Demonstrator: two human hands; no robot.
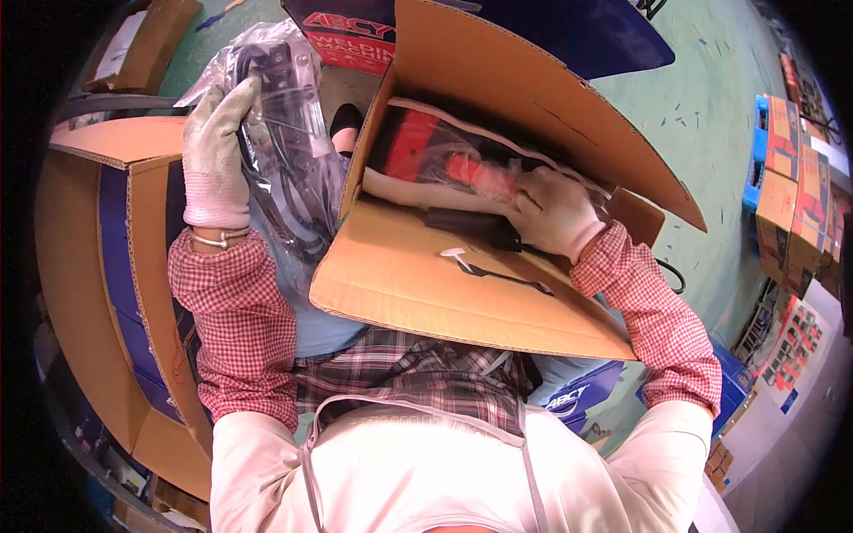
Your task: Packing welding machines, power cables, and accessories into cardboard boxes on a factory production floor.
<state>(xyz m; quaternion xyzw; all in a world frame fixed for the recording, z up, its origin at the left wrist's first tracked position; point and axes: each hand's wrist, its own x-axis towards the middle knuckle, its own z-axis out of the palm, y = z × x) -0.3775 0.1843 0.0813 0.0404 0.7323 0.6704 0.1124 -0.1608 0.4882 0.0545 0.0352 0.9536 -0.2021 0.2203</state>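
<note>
My left hand (219,147), in a pale work glove, grips a clear plastic bag (293,151) of black cable and fittings, held upright left of the open carton. In the cardboard carton (444,275) lies a red and black machine (409,147) under clear plastic, with pale foam strips (418,191) along its sides. My right hand (555,209), also gloved, reaches into the carton with its fingers curled on the plastic wrap (484,173) over the machine. A black piece (471,228) sits beside the foam, partly under that hand. On the near flap lies a thin black strap (506,280) with a white end.
At left stands a large open box (133,266) holding blue cartons (133,311). A dark blue and red carton (533,35) is beyond the open carton. Stacked boxes (782,195) on a blue pallet stand at right, and a blue box (582,391) is near my lap.
</note>
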